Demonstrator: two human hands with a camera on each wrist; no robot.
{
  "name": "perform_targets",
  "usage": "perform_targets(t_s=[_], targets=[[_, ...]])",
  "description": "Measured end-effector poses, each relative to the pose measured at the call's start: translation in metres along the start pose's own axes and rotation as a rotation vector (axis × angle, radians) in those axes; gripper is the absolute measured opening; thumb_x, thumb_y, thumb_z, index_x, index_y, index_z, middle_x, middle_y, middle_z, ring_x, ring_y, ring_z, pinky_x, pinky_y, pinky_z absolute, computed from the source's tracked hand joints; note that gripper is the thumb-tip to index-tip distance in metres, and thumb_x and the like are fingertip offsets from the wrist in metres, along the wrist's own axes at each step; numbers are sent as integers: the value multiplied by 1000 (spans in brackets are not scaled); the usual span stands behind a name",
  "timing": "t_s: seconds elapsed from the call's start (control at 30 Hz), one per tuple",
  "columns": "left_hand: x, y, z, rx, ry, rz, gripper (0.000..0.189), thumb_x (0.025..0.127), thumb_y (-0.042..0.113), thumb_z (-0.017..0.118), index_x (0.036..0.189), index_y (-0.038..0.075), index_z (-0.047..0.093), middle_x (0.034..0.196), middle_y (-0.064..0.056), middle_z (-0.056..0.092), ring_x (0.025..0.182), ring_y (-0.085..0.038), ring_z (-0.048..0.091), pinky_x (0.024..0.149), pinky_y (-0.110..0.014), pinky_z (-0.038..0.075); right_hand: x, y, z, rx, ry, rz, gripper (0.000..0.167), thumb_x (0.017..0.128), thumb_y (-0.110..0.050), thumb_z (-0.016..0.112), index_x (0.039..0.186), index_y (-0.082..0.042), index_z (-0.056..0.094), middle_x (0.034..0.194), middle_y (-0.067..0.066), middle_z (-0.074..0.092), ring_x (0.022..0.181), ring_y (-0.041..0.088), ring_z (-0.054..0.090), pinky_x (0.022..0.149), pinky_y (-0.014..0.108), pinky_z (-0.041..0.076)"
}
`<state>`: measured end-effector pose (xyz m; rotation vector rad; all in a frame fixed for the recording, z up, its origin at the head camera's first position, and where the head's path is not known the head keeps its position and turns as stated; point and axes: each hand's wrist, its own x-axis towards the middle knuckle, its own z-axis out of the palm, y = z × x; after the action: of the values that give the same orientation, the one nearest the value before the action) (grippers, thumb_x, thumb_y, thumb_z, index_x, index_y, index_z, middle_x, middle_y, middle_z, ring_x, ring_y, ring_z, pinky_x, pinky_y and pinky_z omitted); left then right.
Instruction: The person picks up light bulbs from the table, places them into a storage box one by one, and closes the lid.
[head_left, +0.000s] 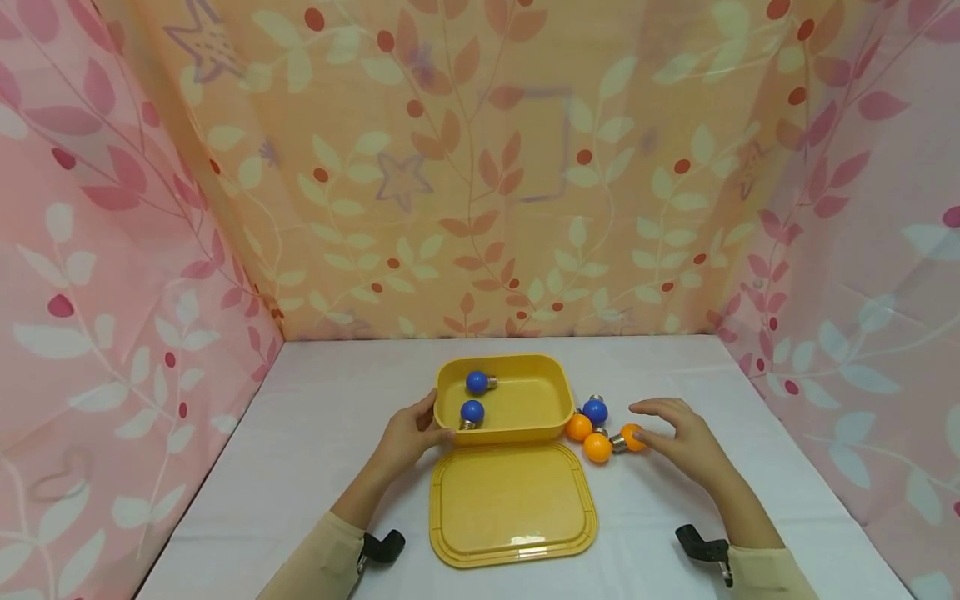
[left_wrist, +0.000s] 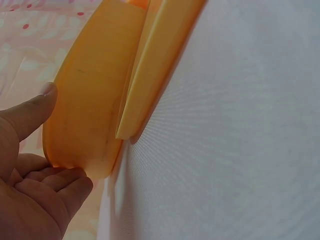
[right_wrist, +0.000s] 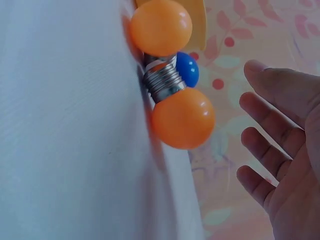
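Note:
My left hand (head_left: 408, 435) holds the left end of a yellow plastic box (head_left: 525, 432), the thumb against its front wall and the fingers bent at its end, as the left wrist view shows on the box wall (left_wrist: 85, 100). Inside lie two light bulbs, one blue bulb (head_left: 476, 382) near the back and another blue bulb (head_left: 472, 411) near the front. My right hand (head_left: 696, 448) hovers with spread fingers over an orange bulb (right_wrist: 183, 118) lying on its side; a gap separates them in the right wrist view.
Beside the box's right end are a blue bulb (head_left: 596, 410) and two more orange bulbs, one nearer the box (head_left: 578, 427). A yellow lid (head_left: 513, 504) lies flat in front of the box on the white tablecloth (head_left: 337, 375). Patterned cloth walls (head_left: 480, 250) enclose the table.

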<state>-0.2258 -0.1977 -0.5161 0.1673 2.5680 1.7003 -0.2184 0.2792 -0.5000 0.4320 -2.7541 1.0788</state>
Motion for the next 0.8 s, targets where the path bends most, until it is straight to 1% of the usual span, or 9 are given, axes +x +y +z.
perform_targets(t_s=[0.13,0.27,0.5,0.57,0.8], targets=[[0,-1,1,5,-3,-8,92,85,26,86,159,8,34,161,-10,41,144,-27,46,110,-39,47,-4,7,2,12,2,19,41,92,-29,79,129,-15,71,137,10,63,132,36,49,108,71,39],[1,-2,0,1,-1,-15,94,84,28,87,159,10,34,161,-9,41,144,-26,46,110,-38,46,-7,14,5,0,-5,28,42,91,-27,79,129,-12,70,137,13,63,133,39,48,109,72,37],[1,-2,-2,-16,-8,-19,97,82,32,88,159,10,34,161,-9,41,145,-27,46,111,-38,45,-10,25,11,-7,-42,90,48,90,-31,81,132,-14,68,139,14,62,135,41,47,110,74,35],[1,-2,-2,-17,-9,-17,96,83,31,87,159,9,34,161,-10,41,144,-28,46,111,-39,46,-10,27,12,-9,-41,101,47,89,-30,81,132,-15,68,138,13,62,135,40,48,110,73,36],[2,-3,-1,-22,-4,-12,98,82,32,88,159,9,34,161,-10,40,145,-27,46,111,-38,46,-12,31,15,-8,-35,120,48,89,-31,81,133,-16,67,135,12,64,130,39,53,109,69,41]])
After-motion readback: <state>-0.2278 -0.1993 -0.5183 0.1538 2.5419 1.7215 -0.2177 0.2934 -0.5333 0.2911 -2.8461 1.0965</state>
